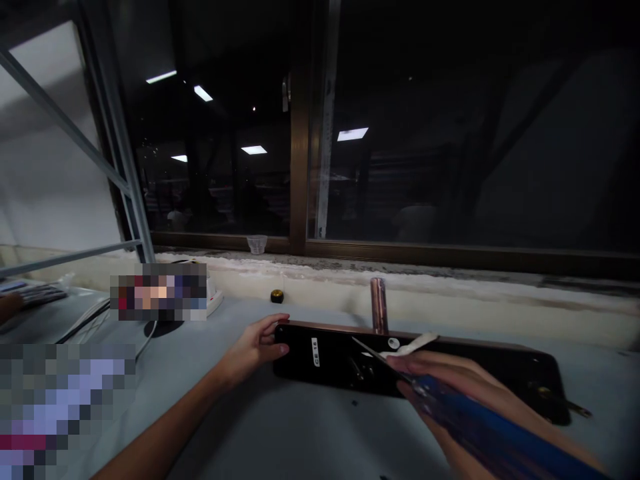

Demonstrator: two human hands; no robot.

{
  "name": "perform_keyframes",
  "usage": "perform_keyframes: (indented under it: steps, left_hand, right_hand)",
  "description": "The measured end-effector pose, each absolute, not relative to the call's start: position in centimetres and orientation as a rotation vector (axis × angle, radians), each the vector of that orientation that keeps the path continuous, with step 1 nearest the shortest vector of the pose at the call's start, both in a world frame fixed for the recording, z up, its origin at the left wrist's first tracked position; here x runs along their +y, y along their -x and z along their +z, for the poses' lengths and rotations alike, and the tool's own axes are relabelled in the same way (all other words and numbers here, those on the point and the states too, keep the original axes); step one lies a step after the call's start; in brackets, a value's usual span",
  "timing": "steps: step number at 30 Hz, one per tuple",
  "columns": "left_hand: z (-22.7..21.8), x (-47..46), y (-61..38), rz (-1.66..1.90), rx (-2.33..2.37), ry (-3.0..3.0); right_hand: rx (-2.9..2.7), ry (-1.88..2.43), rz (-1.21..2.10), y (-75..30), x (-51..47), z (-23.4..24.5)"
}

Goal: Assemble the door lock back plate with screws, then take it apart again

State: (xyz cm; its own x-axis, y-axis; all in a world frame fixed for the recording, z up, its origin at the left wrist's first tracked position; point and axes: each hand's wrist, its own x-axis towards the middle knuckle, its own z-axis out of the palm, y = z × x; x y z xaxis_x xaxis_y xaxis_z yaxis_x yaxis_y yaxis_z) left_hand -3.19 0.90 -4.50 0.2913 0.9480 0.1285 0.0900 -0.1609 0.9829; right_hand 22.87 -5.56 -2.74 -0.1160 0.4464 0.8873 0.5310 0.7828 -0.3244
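A long black panel point(333, 373) with a copper-coloured rim and a white "CE 16" label is tilted up on the table. My left hand point(257, 347) grips its left end, thumb on the front face and fingers over the top edge. Closed around a blue screwdriver point(465, 413) with a thin metal shaft, my right hand point(460, 380) is over the middle of the panel. The shaft's tip overlaps the panel near a round white sticker point(394, 343); contact cannot be told. Beside my right fingers lies a white strip point(420, 343). A small metal piece point(565, 402) crosses the panel's right end.
Behind the panel stands a shiny copper-coloured cylinder point(379, 307). A small black-and-yellow round object point(277, 296) is near the wall, and a clear plastic cup point(257, 244) sits on the window sill. Cables point(90, 317) and a metal frame point(133, 200) occupy the left.
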Motion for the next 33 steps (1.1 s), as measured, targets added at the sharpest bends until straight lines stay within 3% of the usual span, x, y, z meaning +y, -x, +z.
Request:
perform_keyframes:
  steps: [12, 20, 27, 33]
  left_hand:
    - [-4.6, 0.9, 3.2, 1.041, 1.003, -1.536]
    - [-4.5, 0.9, 3.2, 1.04, 0.99, -1.516]
    - [-4.4, 0.8, 3.0, 1.037, 0.992, -1.52]
    - [-4.5, 0.9, 3.0, 1.034, 0.982, -1.522]
  right_hand:
    - [-1.632, 0.948, -0.14, -21.6, -6.2, -1.4]
    - [-1.786, 0.808, -0.09, -21.8, -5.9, -2.7]
    - [-1.705, 1.01, -0.308, -21.7, -5.9, -2.5]
    - [-1.666, 0.916, -0.136, -22.2, -5.8, -2.4]
